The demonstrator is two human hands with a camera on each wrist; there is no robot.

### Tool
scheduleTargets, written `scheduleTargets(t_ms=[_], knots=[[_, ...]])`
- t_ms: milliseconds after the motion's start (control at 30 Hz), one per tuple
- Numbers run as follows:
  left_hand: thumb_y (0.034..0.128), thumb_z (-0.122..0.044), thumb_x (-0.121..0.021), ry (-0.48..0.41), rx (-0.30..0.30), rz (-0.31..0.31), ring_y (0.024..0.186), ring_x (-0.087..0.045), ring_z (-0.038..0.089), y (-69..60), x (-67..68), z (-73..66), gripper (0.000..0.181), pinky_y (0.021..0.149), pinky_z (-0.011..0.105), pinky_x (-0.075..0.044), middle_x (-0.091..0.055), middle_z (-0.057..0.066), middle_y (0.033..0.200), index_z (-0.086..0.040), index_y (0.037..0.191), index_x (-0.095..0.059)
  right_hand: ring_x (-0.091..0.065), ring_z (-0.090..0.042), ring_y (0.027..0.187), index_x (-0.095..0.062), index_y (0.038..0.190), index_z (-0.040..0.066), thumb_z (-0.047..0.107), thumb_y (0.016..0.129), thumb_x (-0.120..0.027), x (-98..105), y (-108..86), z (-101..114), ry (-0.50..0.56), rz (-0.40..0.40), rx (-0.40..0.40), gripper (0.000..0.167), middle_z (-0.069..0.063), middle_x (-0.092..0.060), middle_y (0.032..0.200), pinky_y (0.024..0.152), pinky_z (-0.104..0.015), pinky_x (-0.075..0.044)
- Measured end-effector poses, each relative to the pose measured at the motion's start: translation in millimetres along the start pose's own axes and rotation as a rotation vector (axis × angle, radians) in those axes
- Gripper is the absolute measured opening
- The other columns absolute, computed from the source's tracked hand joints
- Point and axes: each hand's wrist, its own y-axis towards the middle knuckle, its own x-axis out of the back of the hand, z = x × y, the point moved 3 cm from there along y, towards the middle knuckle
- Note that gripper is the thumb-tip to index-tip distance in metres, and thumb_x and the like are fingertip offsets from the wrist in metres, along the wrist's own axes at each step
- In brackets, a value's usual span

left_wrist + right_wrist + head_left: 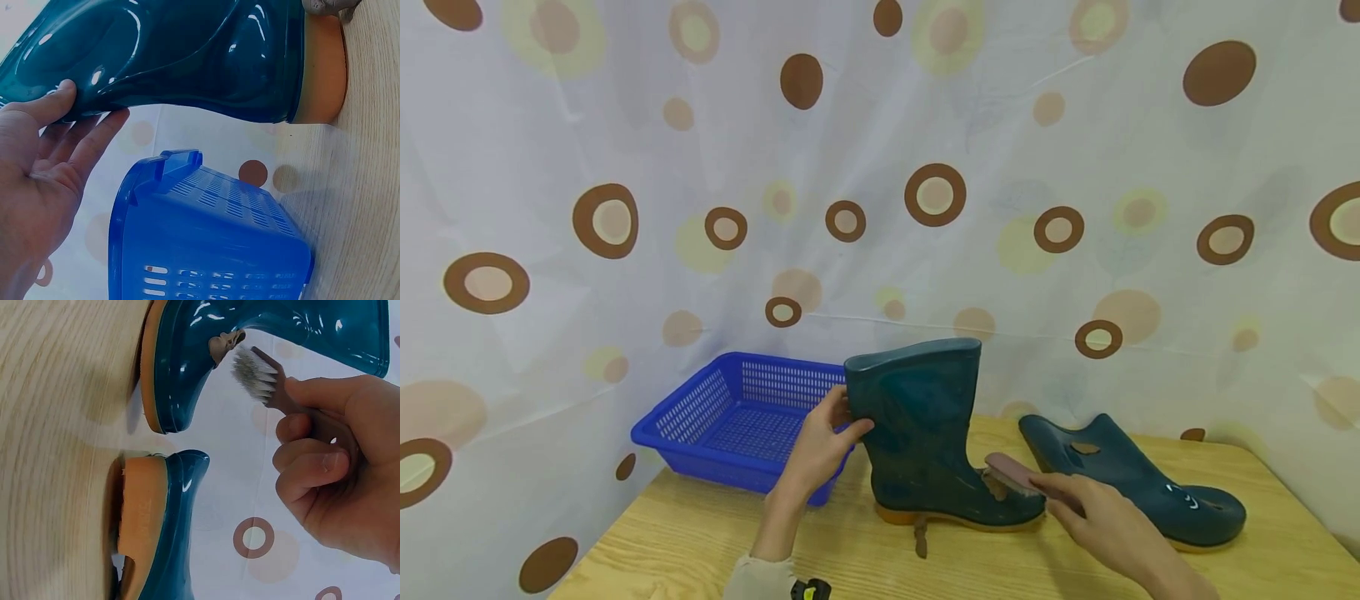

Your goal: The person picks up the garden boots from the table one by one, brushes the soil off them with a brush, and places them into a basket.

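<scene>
A dark green rain boot [917, 417] with a tan sole stands upright on the table. My left hand [820, 442] holds the back of its shaft, thumb on the near side and fingers behind. In my right hand [1105, 521] is a scrub brush [1011, 473] with a pinkish handle; the fingers curl round the handle in the right wrist view. Its pale bristles [253, 374] face a brown mud-like lump [223, 347] on the boot's instep, a small gap apart. Another brown lump [921, 537] sticks out by the sole's near side.
A second green boot [1131, 471] lies on its side at the right, with brown patches on it. At the left back stands a blue plastic basket [722, 475]. A spotted curtain [865, 125] hangs behind the wooden table [700, 542].
</scene>
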Motion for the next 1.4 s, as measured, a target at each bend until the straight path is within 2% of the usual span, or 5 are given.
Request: scheduleTargets(t_ms=[167,533,767,1000,1400], knots=[[0.0934,-0.02,-0.07,0.003,0.005,0.0,0.115,-0.064,0.026,-0.7,0.8,0.5,0.041,0.095,0.045,-0.055,-0.067,0.005,0.122,-0.021,0.132,-0.055,-0.062,-0.019,0.1,-0.055,0.141,0.01,0.028,0.1,-0.057,-6,1.6,-2,0.078,0.009,0.041,0.045,-0.009,-0.066,0.126,0.079,-0.039,-0.052],[0.0941,-0.021,-0.069,0.002,-0.003,0.013,0.115,-0.064,0.027,-0.6,0.3,-0.5,0.039,0.094,0.046,-0.056,-0.067,0.007,0.122,-0.021,0.131,-0.055,-0.046,-0.016,0.064,-0.048,0.146,0.008,0.027,0.103,-0.053,-22,7.1,-19,0.202,0.083,-0.005,0.048,-0.004,-0.051,0.078,0.056,-0.028,-0.036],[0.0938,-0.02,-0.07,0.0,-0.007,0.016,0.114,-0.065,0.027,0.2,-0.1,-0.2,0.039,0.096,0.046,-0.055,-0.068,0.007,0.12,-0.02,0.13,-0.056,-0.048,-0.017,0.061,-0.054,0.141,0.013,0.027,0.097,-0.062,-16,4.3,-28,0.167,0.04,-0.054,0.047,-0.003,-0.054,0.076,0.054,-0.029,-0.037],[0.0939,-0.021,-0.069,0.003,-0.006,0.019,0.116,-0.064,0.029,-0.4,0.5,0.6,0.042,0.096,0.047,-0.054,-0.067,0.009,0.123,-0.019,0.133,-0.055,-0.046,-0.016,0.048,-0.048,0.144,0.002,0.037,0.098,-0.06,-14,0.1,-33,0.263,0.12,-0.024,0.058,-0.007,-0.053,0.069,0.04,-0.032,-0.042],[0.0941,-0.021,-0.069,-0.005,-0.012,0.024,0.115,-0.064,0.029,0.1,1.0,1.7,0.041,0.092,0.043,-0.057,-0.067,0.009,0.122,-0.018,0.132,-0.055,-0.047,-0.018,0.05,-0.045,0.143,0.0,0.031,0.101,-0.057,-29,0.0,-13,0.364,0.084,-0.023,0.054,-0.009,-0.053,0.076,0.041,-0.032,-0.043]])
